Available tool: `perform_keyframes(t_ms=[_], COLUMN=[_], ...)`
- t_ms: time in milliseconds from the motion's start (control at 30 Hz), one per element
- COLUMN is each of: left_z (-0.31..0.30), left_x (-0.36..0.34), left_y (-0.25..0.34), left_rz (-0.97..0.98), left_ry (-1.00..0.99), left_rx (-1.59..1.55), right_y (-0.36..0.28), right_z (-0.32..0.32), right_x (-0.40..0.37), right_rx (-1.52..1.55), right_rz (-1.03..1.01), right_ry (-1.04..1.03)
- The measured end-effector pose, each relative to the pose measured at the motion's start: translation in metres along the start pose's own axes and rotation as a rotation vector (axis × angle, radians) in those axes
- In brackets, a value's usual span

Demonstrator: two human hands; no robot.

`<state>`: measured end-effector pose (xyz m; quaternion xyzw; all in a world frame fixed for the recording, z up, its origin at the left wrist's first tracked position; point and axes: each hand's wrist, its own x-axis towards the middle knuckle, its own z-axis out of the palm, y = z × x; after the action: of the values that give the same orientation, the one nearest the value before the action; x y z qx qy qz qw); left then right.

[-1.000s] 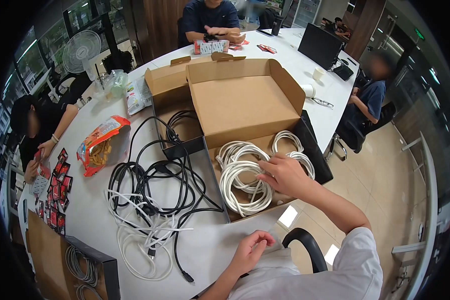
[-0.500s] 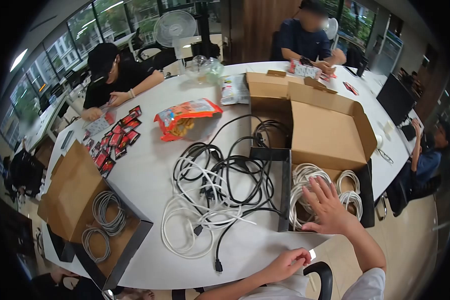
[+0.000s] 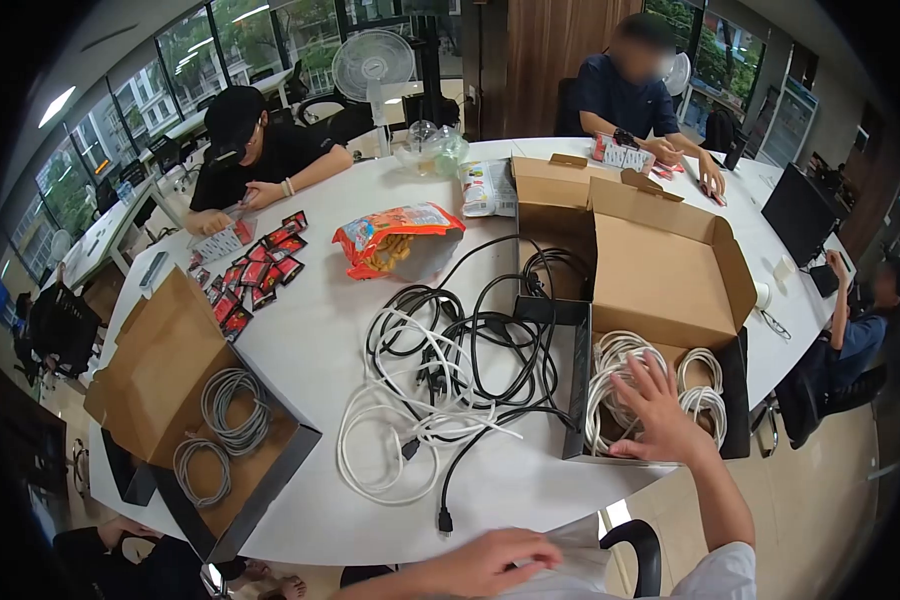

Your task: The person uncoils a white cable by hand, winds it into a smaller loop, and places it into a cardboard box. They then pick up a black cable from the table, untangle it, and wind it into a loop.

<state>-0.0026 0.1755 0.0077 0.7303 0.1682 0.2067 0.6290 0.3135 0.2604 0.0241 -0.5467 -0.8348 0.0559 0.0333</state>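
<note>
We hold our right hand (image 3: 662, 410) over the open brown cardboard box with black outer sides (image 3: 670, 265), its fingers spread wide above the thick white cable coils (image 3: 600, 390) in the box's left part; we cannot tell whether the fingertips touch them. Two smaller white cable loops (image 3: 718, 400) lie in the right part of that box, just beside the hand. Our left hand (image 3: 495, 560), a little blurred, is on the near side of the box and to its left, by the edge of the white table (image 3: 300, 350), with fingers loosely extended and the thumb slightly apart from them. Just left of the box stands a smaller open brown cardboard box (image 3: 550, 190), with black cable running into it. Left of both boxes we see tangled black cables (image 3: 432, 380) mixed with loose white cables (image 3: 470, 420). Well left of the white-coil box, another open brown and black cardboard box (image 3: 170, 345) holds coiled grey cables (image 3: 250, 435). Beyond the tangle, to the left of our landmark box, lies a torn-open orange snack bag (image 3: 395, 235), with scattered red-and-black packets (image 3: 260, 270) farther left, near a person in a black cap (image 3: 280, 150). Beyond the box sits a person in dark blue (image 3: 620, 95), and a black monitor (image 3: 803, 215) stands past it to the right.
</note>
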Motion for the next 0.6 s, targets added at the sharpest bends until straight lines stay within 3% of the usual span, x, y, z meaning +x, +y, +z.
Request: perform_keyframes(t_ms=[67,133,167,233,300,333,400,567,600], left_z=[-0.034,-0.070,-0.090,-0.134,-0.184,-0.210,-0.267,-0.358,-0.386], left_x=[-0.020,-0.032,-0.028,-0.007,0.026,0.044,0.076,0.145,0.150], left_y=[0.029,0.050,0.056,0.059,0.046,0.028,-0.031,-0.079,-0.107], left_rz=[0.034,-0.089,-0.076,-0.081,-0.080,-0.067,0.043,-0.829,-0.750], left_ry=[0.201,0.384,0.509,0.703,0.804,0.833,0.787,0.789,0.799], left_rx=[0.253,0.512,0.503,0.555,0.684,0.751,1.061,1.176,1.220], right_y=[-0.014,-0.036,-0.053,-0.073,-0.109,-0.128,-0.144,-0.144,-0.140], right_z=[-0.009,-0.014,-0.012,0.019,0.042,0.048,0.081,0.115,0.113], right_x=[-0.004,-0.007,-0.008,-0.010,0.001,0.007,0.010,0.015,0.015], right_rx=[-0.031,-0.051,0.064,0.469,0.606,0.485,0.494,0.548,0.570], right_rz=[-0.009,-0.051,-0.122,-0.467,-0.824,-0.953,-1.025,-0.934,-0.896], right_ry=[0.174,0.415,0.590,0.586,0.452,0.564,0.499,0.347,0.320])
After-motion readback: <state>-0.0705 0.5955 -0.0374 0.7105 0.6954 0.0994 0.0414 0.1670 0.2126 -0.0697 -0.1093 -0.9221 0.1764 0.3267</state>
